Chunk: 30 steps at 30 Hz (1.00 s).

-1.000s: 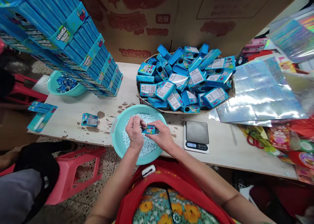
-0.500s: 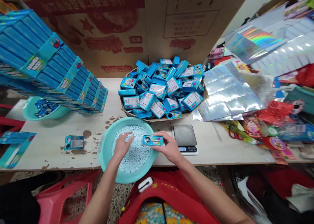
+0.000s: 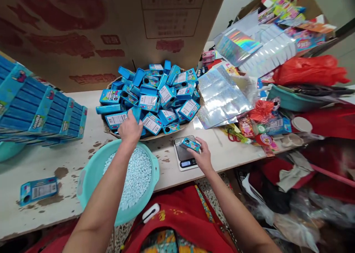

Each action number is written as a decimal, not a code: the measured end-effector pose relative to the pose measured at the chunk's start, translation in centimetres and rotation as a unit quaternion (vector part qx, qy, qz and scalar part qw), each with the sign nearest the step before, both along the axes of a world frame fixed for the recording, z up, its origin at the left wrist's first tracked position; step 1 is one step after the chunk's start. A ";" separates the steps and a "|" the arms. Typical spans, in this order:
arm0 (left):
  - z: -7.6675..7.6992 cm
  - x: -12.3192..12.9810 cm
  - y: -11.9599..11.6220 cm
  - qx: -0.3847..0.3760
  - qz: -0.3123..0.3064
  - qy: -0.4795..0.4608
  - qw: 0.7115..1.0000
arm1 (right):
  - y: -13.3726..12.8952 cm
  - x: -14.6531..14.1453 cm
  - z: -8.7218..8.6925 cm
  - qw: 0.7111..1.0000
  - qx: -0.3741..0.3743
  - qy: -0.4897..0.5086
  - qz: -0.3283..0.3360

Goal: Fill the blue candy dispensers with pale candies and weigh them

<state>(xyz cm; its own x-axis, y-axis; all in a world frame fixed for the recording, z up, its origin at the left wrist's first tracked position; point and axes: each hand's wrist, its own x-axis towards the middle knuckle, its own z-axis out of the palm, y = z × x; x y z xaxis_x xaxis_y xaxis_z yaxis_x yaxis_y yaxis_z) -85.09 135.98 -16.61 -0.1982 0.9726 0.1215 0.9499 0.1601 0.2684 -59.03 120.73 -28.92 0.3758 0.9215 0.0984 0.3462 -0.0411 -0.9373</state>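
My left hand (image 3: pixel 130 129) reaches over the front of the basket (image 3: pixel 155 136) of blue boxes, its fingers closed on one blue box (image 3: pixel 136 112). My right hand (image 3: pixel 202 154) grips another small blue box (image 3: pixel 190 144) at its end, just over the plate of the digital scale (image 3: pixel 183 156). Below my left forearm, the turquoise basin (image 3: pixel 155 168) holds many pale blue pellets (image 3: pixel 137 173). The forearm hides part of them.
A stack of blue display boxes (image 3: pixel 41 105) stands at the left. One blue box (image 3: pixel 39 191) lies at the table's front left. Silver sheets (image 3: pixel 222 98) are right of the basket, with a large carton (image 3: pixel 116 24) behind.
My left hand has left the basin and reached forward to the basket, taking hold of a box. My right hand has moved its box right, over the scale. The view has turned right.
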 end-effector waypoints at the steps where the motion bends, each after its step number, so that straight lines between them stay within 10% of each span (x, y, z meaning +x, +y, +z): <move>1: 0.3 -0.5 -0.2 0.022 0.022 -0.023 0.999 | -0.3 -0.3 1.0 0.999 0.021 -0.036 -0.017; 5: 2.5 -2.8 -4.0 0.089 0.014 -0.324 0.942 | -1.5 -2.8 5.5 0.991 0.100 -0.085 -0.027; 9: 3.2 -3.7 -10.3 0.003 -0.013 -0.662 0.750 | -0.8 -7.3 8.1 0.989 0.090 0.016 0.116; 15: 0.4 -5.2 -16.2 -0.087 0.196 -0.768 0.604 | 0.8 -12.9 7.9 0.952 0.054 0.170 0.248; 20: -0.9 -7.3 -17.9 -0.127 0.278 -0.762 0.570 | 0.2 -13.9 7.8 0.939 0.101 0.022 0.328; 26: -1.4 -7.5 -20.6 -0.203 0.213 -0.688 0.664 | -1.3 -14.6 8.7 0.849 0.160 -0.095 0.495; 30: -2.2 -8.0 -21.6 -0.256 0.181 -0.669 0.674 | -2.5 -15.4 8.3 0.802 0.173 -0.114 0.561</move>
